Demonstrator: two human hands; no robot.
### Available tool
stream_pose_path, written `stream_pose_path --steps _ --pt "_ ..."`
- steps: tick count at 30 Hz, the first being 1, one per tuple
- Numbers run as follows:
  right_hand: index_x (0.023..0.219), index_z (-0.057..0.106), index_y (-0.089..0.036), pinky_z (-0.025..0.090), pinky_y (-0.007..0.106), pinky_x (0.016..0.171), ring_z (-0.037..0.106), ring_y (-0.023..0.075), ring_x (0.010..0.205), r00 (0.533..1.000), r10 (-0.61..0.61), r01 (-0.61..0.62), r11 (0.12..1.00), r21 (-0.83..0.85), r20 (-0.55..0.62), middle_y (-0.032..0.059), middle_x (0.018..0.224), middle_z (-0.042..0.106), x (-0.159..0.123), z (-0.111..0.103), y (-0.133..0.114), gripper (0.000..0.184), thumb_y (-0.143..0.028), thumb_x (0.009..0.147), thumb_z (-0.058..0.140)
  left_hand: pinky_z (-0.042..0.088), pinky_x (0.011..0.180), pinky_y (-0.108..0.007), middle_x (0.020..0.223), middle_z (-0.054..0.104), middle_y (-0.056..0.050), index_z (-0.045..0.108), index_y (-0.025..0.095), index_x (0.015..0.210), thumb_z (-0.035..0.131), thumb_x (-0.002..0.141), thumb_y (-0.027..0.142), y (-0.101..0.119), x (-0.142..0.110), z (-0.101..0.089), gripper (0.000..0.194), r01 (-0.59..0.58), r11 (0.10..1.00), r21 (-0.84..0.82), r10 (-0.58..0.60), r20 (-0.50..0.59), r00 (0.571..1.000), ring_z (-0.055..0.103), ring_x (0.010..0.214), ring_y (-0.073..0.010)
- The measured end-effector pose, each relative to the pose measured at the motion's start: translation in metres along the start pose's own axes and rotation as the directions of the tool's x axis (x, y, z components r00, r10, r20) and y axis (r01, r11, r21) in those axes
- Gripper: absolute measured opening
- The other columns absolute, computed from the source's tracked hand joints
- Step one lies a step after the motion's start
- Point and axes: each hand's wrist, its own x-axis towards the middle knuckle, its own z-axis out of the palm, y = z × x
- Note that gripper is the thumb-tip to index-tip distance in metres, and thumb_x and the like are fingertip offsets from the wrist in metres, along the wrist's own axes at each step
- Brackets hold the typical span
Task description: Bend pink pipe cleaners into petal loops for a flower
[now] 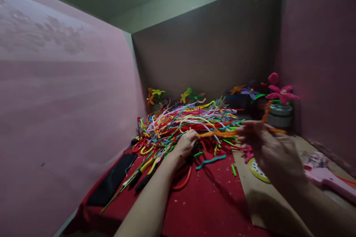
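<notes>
An orange pipe cleaner (pixel 215 133) stretches between my two hands above the red cloth. My left hand (pixel 188 141) is closed on its left end, at the front edge of the colourful pile of pipe cleaners (pixel 191 116). On the right side, my right hand (pixel 271 148) is closed around the other part, and orange ends stick out beyond its fingers. That hand is a little blurred. Below the stretched piece, a short teal pipe cleaner (pixel 210 162) and small green scraps lie on the cloth.
Yellow-and-black pliers (pixel 148 166) and a dark phone (pixel 112 179) lie at left on the red cloth (pixel 205 207). A pink glue gun (pixel 330 181) and a yellow-rimmed disc (pixel 258 170) are at right. Pipe-cleaner flowers (pixel 282 92) stand behind. Pink walls flank both sides.
</notes>
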Motion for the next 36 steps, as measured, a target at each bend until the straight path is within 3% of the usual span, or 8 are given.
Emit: stream_pose_path --steps 5,10,12,15,20,27,32,36 --pt "0.073 0.065 -0.022 0.049 0.025 0.046 0.057 0.0128 0.052 0.985 -0.080 0.089 0.995 0.050 -0.152 0.0027 0.066 0.064 0.009 -0.007 -0.016 0.011 -0.033 0.072 0.062 0.040 0.071 -0.025 0.073 0.056 -0.002 0.059 0.016 0.067 0.054 0.075 0.021 0.007 0.000 -0.001 0.011 0.069 0.988 -0.135 -0.074 -0.031 0.997 0.049 0.072 -0.0124" --pt "0.079 0.065 -0.017 0.039 0.020 0.032 0.052 0.0105 0.040 0.988 0.096 -0.102 0.994 0.046 0.125 0.0045 0.061 0.063 0.006 -0.006 0.009 0.022 -0.035 0.069 0.066 0.037 0.047 -0.021 0.064 0.054 0.000 0.058 0.014 0.089 0.042 0.083 0.038 0.028 -0.002 -0.010 0.030 0.185 0.923 -0.336 -0.216 -0.055 0.975 0.044 0.047 -0.0077" --pt "0.079 0.065 -0.015 0.037 0.019 0.029 0.051 0.0096 0.036 0.951 0.183 -0.201 0.978 0.049 0.249 0.0042 0.059 0.063 0.001 -0.003 0.019 0.026 -0.039 0.069 0.066 0.033 0.043 -0.019 0.063 0.054 0.001 0.057 0.015 0.094 0.045 0.081 0.044 0.039 -0.004 -0.013 0.034 0.240 0.811 -0.533 -0.277 0.011 0.961 0.041 0.043 -0.0055" --pt "0.081 0.064 -0.014 0.037 0.018 0.028 0.053 0.0107 0.037 0.869 0.267 -0.301 0.953 0.017 0.418 0.0041 0.060 0.064 -0.009 0.001 0.030 0.029 -0.041 0.071 0.063 0.028 0.041 -0.017 0.065 0.057 0.000 0.061 0.014 0.092 0.054 0.075 0.045 0.057 -0.008 -0.015 0.035 0.326 0.546 -0.772 -0.307 0.177 0.935 0.039 0.042 -0.0032" --pt "0.081 0.064 -0.012 0.043 0.020 0.036 0.055 0.0103 0.041 0.825 0.246 -0.205 0.969 -0.137 0.509 0.0037 0.061 0.064 -0.017 0.005 0.043 0.029 -0.040 0.076 0.057 0.033 0.047 -0.017 0.081 0.064 -0.006 0.063 0.015 0.097 0.058 0.076 0.035 0.075 -0.015 -0.017 0.029 0.358 0.369 -0.858 -0.209 0.299 0.931 0.049 0.052 -0.0053" --pt "0.091 0.063 -0.014 0.037 0.016 0.030 0.053 0.0083 0.039 0.897 0.250 -0.250 0.967 -0.049 0.364 0.0039 0.067 0.067 -0.004 -0.002 0.054 0.032 -0.041 0.075 0.057 0.023 0.038 -0.015 0.061 0.059 -0.001 0.063 0.014 0.082 0.065 0.068 0.032 0.073 -0.022 -0.030 0.023 0.367 0.375 -0.851 -0.232 0.297 0.926 0.039 0.039 -0.0027" --pt "0.088 0.062 -0.013 0.029 0.014 0.027 0.046 0.0049 0.032 0.902 0.296 -0.317 0.948 0.016 0.315 0.0037 0.065 0.067 0.003 -0.004 0.059 0.030 -0.038 0.073 0.060 0.031 0.043 -0.016 0.056 0.052 0.003 0.062 0.012 0.078 0.072 0.058 0.026 0.081 -0.023 -0.028 0.026 0.528 0.518 -0.674 -0.153 0.534 0.832 0.043 0.045 -0.0046" --pt "0.085 0.063 -0.012 0.029 0.013 0.028 0.044 0.0037 0.031 0.914 0.276 -0.306 0.950 0.059 0.297 0.0023 0.060 0.065 0.005 -0.003 0.059 0.029 -0.038 0.072 0.061 0.037 0.052 -0.016 0.071 0.055 0.003 0.056 0.016 0.082 0.074 0.056 0.016 0.098 -0.023 -0.014 0.031 0.510 0.574 -0.641 -0.114 0.555 0.824 0.048 0.057 -0.0055"
